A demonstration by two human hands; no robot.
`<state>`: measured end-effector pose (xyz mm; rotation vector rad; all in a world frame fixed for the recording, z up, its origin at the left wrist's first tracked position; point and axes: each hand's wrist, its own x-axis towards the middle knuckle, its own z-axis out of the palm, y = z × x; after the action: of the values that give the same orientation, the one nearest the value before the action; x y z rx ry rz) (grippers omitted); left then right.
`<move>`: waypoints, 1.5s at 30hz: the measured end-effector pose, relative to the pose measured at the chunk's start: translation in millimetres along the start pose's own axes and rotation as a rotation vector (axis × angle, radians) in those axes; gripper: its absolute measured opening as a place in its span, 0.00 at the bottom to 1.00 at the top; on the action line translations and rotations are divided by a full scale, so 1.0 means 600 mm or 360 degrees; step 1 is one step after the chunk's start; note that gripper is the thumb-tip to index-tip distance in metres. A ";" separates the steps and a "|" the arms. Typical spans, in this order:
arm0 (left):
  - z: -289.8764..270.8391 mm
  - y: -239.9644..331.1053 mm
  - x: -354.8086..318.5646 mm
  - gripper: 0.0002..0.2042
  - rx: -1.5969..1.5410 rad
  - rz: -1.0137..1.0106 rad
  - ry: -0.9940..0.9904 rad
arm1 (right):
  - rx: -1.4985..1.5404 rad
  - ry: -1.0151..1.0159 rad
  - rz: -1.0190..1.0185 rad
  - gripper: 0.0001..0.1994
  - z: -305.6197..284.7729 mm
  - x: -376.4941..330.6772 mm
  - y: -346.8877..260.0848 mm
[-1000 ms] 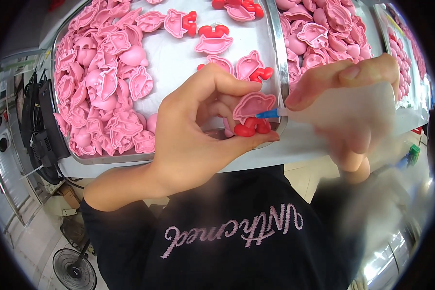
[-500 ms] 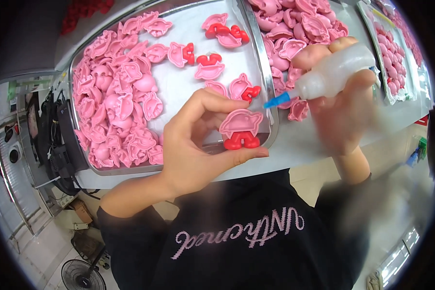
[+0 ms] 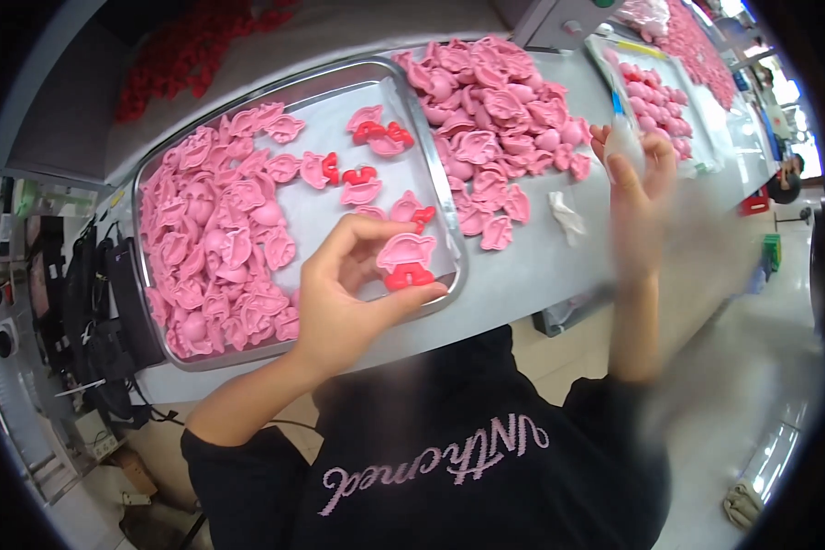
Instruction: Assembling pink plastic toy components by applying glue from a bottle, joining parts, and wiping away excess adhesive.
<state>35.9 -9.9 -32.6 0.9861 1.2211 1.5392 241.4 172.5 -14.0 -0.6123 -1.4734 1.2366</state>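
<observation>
In the head view, the left hand (image 3: 348,293) pinches a pink moulded piece (image 3: 406,252) with a red part (image 3: 410,277) at its lower edge, thumb below and fingertips above, holding it over the near corner of the metal tray (image 3: 435,197). Half a second ago the blue tip of the squeeze bottle (image 3: 625,147) was at this piece; now the right hand (image 3: 634,197) has swung the bottle away to the right, above the pale worktop (image 3: 532,266), and is blurred. Its fingers wrap the bottle. The drawing back suggests the dab on this piece is done and the piece is ready to be set down.

The tray holds a heap of pink pieces (image 3: 215,247) on its left side and a few finished ones with red parts. A loose pile (image 3: 500,128) lies just beside the tray, with a crumpled white scrap (image 3: 566,215) near it.
</observation>
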 end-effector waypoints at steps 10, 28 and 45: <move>-0.002 0.001 0.001 0.21 0.0007 0.0070 0.0076 | -0.0846 0.0351 0.0223 0.17 -0.099 -0.060 0.038; 0.000 -0.003 -0.004 0.21 0.0111 0.0104 0.0006 | -0.1145 -0.0711 -0.0059 0.16 0.070 -0.127 -0.006; -0.004 -0.005 -0.006 0.23 0.0113 -0.0008 -0.0102 | -0.1572 -0.0819 -0.0222 0.16 0.037 -0.144 -0.029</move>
<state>35.1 -13.7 -36.2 1.0698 1.2395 1.4582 250.9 83.7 -29.4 -0.8308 -2.5325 0.4916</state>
